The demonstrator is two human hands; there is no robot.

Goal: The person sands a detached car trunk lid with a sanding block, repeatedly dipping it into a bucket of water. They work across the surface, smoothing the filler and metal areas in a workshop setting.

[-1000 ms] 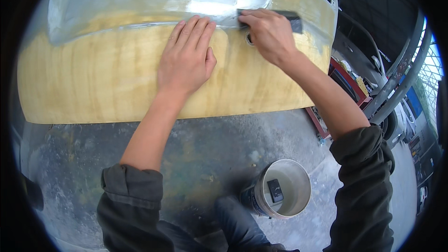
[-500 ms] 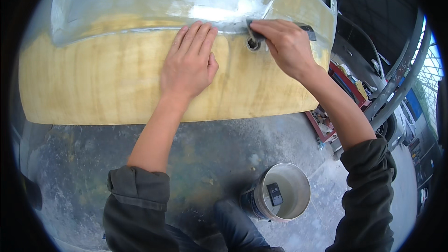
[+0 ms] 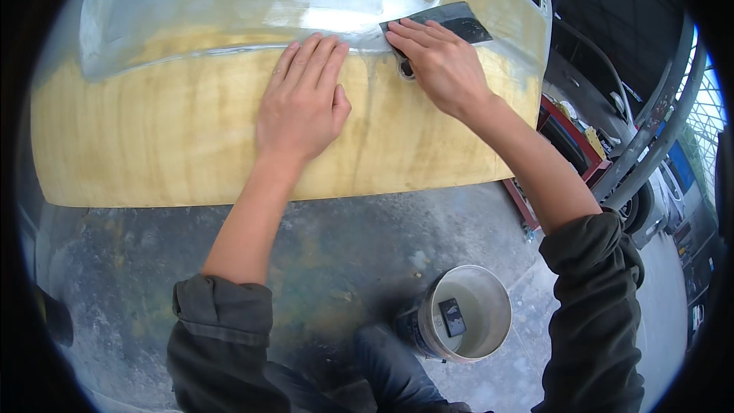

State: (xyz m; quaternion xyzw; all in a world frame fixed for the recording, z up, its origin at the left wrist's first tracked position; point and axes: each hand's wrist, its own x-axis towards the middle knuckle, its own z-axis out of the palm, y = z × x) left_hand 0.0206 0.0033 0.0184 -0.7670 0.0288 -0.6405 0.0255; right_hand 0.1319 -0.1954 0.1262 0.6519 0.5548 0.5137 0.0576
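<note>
A curved car body panel (image 3: 176, 130), sanded to dull yellow below and bare grey above, spans the upper half of the view. My left hand (image 3: 302, 103) lies flat on its yellow part, fingers stretched toward the crease, holding nothing. To the right of it, my right hand (image 3: 443, 69) holds a dark sheet of sandpaper (image 3: 466, 23) under its fingers, against the panel just above the crease. The sheet's right end sticks out past the fingers. Beside the thumb a round hole (image 3: 405, 69) in the panel is partly covered by the hand.
On the stained concrete floor (image 3: 176, 252) stands a bucket (image 3: 501, 321) of cloudy liquid, with a small dark block (image 3: 452, 317) inside. A red trolley (image 3: 562, 134) with assorted items is at the right, near grey posts (image 3: 650, 138). My legs show at the lower edge.
My right hand has shifted slightly left and its fingers have flattened over the sandpaper, which was bent in the grip and now lies spread out. My left hand has barely moved.
</note>
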